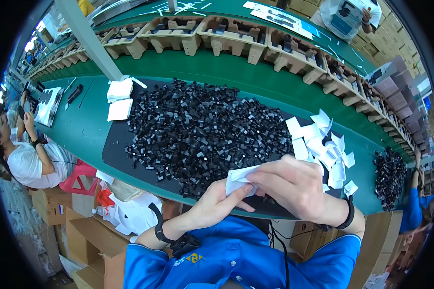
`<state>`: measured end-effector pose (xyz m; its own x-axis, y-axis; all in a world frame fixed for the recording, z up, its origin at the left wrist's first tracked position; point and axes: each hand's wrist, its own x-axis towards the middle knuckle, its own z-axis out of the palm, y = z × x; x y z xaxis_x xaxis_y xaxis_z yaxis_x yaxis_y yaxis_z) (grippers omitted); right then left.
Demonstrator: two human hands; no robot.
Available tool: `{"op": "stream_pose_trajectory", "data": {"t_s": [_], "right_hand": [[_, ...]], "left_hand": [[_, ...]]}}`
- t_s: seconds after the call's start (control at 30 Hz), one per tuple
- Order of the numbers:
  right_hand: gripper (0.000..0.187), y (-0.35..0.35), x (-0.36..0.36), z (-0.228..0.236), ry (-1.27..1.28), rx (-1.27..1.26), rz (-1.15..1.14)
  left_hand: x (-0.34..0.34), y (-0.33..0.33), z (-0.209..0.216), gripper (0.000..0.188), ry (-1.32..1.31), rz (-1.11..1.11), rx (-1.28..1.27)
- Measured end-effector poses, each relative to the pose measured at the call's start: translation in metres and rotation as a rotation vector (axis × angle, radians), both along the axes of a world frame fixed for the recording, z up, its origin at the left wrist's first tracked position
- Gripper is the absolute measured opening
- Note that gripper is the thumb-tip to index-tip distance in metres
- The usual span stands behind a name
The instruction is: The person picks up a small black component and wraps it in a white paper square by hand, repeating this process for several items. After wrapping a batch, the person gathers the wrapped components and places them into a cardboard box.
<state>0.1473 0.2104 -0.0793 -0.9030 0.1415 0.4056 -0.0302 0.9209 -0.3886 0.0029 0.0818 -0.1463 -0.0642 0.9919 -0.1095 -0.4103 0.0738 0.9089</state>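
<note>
My left hand (214,206) holds a small folded piece of white paper (237,178) between thumb and fingers at the table's near edge. My right hand (294,189) reaches over from the right, its fingertips pinched together on the same paper. Whether anything lies inside the fold is hidden by my fingers. Just beyond both hands spreads a large heap of small black plastic parts (205,127) on a dark mat (115,147). Past my right hand lies a loose pile of white paper pieces (324,151), some folded.
Two stacks of white paper slips (120,110) sit at the heap's far left. A utility knife (75,93) lies farther left. Moulded trays (234,38) line the far side. Co-workers sit left (31,161) and right (412,204). Another black heap (389,176) lies right.
</note>
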Motion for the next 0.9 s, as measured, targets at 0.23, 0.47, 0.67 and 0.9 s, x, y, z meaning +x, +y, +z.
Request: {"op": "stream_pose_trajectory", "data": {"t_s": [0.23,0.47,0.67,0.9], "right_hand": [[0.023,-0.004,0.018,0.009,-0.404,-0.742,0.138],[0.015,0.002,-0.006,0.002,-0.783,-0.335,0.45],[0.027,0.066,-0.028,-0.073,-0.02,-0.132,-0.094],[0.035,0.065,-0.035,-0.109,-0.343,0.381,-0.142]], "left_hand": [[-0.003,-0.004,0.001,0.04,0.158,-0.162,-0.062],[-0.006,-0.002,-0.007,0.042,0.514,-0.243,0.031],[-0.049,-0.021,-0.008,0.046,0.11,0.166,-0.229],[-0.054,-0.022,-0.014,0.048,0.162,0.2,-0.143]]}}
